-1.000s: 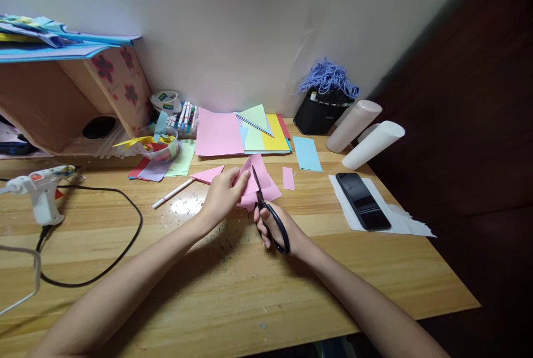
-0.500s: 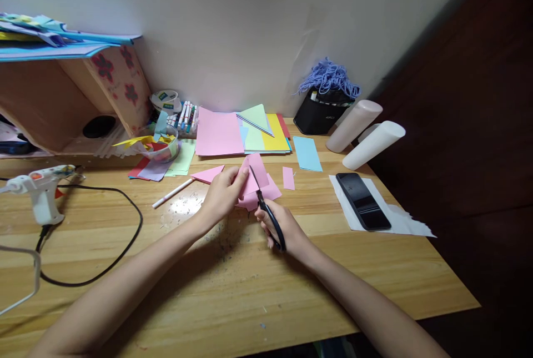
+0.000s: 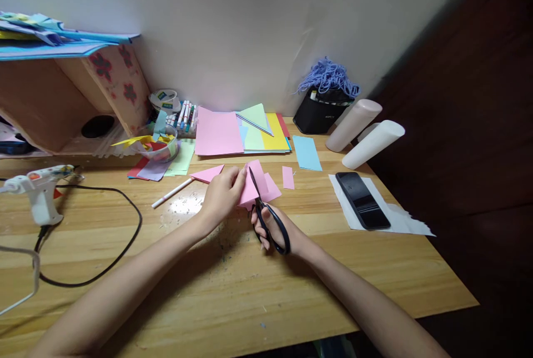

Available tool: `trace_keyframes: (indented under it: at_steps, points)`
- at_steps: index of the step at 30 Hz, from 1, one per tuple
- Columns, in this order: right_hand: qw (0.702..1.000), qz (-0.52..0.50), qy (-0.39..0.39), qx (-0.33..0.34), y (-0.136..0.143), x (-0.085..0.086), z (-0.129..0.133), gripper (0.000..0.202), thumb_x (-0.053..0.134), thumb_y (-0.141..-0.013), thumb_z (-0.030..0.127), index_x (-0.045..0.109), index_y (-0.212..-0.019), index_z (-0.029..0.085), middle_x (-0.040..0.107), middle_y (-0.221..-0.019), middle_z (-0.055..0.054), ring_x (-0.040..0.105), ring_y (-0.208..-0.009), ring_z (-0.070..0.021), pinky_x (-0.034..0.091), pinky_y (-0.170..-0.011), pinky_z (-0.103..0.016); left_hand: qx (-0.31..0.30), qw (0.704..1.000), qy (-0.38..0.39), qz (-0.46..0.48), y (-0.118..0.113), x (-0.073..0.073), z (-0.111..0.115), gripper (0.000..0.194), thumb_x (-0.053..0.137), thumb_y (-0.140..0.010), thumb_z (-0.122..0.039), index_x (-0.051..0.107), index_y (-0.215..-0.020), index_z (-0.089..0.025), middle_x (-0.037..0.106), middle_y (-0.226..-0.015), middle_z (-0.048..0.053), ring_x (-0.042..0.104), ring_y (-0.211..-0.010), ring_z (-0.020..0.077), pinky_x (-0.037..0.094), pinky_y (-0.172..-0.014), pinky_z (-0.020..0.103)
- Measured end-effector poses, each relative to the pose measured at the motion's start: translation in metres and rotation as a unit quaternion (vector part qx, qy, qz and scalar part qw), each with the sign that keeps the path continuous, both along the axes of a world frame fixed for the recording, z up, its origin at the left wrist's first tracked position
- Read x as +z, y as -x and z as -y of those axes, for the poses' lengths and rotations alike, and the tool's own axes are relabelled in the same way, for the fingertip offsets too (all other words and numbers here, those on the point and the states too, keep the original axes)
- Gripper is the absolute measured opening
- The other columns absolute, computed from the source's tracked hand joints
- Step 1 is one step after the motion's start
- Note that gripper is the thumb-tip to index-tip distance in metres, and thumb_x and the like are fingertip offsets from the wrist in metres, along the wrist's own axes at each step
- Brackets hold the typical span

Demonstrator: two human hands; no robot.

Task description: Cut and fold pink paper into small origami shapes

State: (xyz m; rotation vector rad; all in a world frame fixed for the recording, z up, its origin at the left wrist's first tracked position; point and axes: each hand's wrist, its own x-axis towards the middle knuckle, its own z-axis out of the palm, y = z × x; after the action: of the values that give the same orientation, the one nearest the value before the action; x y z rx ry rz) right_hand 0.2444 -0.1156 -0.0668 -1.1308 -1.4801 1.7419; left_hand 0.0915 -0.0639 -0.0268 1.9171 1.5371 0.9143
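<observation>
My left hand (image 3: 225,191) pinches a piece of pink paper (image 3: 259,176) between thumb and fingers above the table. In my right hand (image 3: 277,227) is a pair of scissors (image 3: 284,234) with black handles, its blades pointing up and left across the pink paper. Beneath the held piece, more pink paper (image 3: 272,188) lies on the table. A small pink strip (image 3: 288,177) rests just right of it. Left of my left hand lie a pink triangle (image 3: 208,173) and a white pen (image 3: 172,192).
A glue gun (image 3: 41,191) with a looping black cord stands at left. Behind are a bowl of scraps (image 3: 169,152), a stack of coloured paper (image 3: 219,130) and a black holder with blue yarn (image 3: 318,116). Two white rolls (image 3: 373,144) and a phone (image 3: 362,200) are at right.
The scissors' handles have spread apart, and my right hand has turned slightly with them. The held pink paper has tilted and dropped a little. My left hand has stayed nearly in place.
</observation>
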Motion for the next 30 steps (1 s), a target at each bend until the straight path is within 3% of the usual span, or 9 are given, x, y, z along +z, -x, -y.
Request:
trace_keyframes:
  at_steps: [7,15,24,30]
  points:
    - [0.999,0.016,0.011,-0.028,0.003,-0.003,0.000,0.063,0.037,-0.066,0.079,0.043,-0.077,0.018,0.038,-0.048,0.009,0.040,-0.032,-0.0053,0.036,-0.033,-0.018,-0.008,1.000,0.012,0.005,-0.003,-0.001,0.002,0.039,0.034,-0.089,-0.041,0.033,-0.058,-0.018,0.037,-0.053,-0.004,0.037,-0.052,0.0109,0.025,-0.052,0.024]
    - [0.998,0.036,-0.011,-0.048,0.001,-0.007,0.002,0.047,0.046,-0.075,0.066,0.043,-0.079,0.019,0.040,-0.050,0.010,0.041,-0.031,-0.0048,0.033,-0.030,-0.016,-0.010,1.000,0.017,0.020,-0.002,-0.002,0.001,0.038,0.033,-0.089,-0.041,0.033,-0.058,-0.018,0.038,-0.054,-0.003,0.038,-0.053,0.0113,0.025,-0.052,0.024]
    - [0.999,0.022,-0.010,-0.037,0.001,-0.013,0.003,0.058,0.034,-0.072,0.076,0.042,-0.079,0.018,0.040,-0.050,0.009,0.043,-0.033,-0.0057,0.037,-0.035,-0.018,-0.038,0.997,0.044,0.045,-0.004,0.001,0.004,0.038,0.033,-0.087,-0.041,0.034,-0.057,-0.018,0.038,-0.053,-0.003,0.037,-0.053,0.0116,0.026,-0.051,0.024]
    - [0.998,0.014,0.006,-0.053,0.003,-0.014,0.004,0.053,0.038,-0.075,0.071,0.042,-0.080,0.018,0.040,-0.049,0.009,0.043,-0.032,-0.0058,0.037,-0.033,-0.017,-0.045,0.996,0.053,0.049,-0.006,-0.001,0.005,0.038,0.033,-0.088,-0.041,0.035,-0.058,-0.018,0.039,-0.054,-0.003,0.038,-0.054,0.0111,0.026,-0.051,0.023]
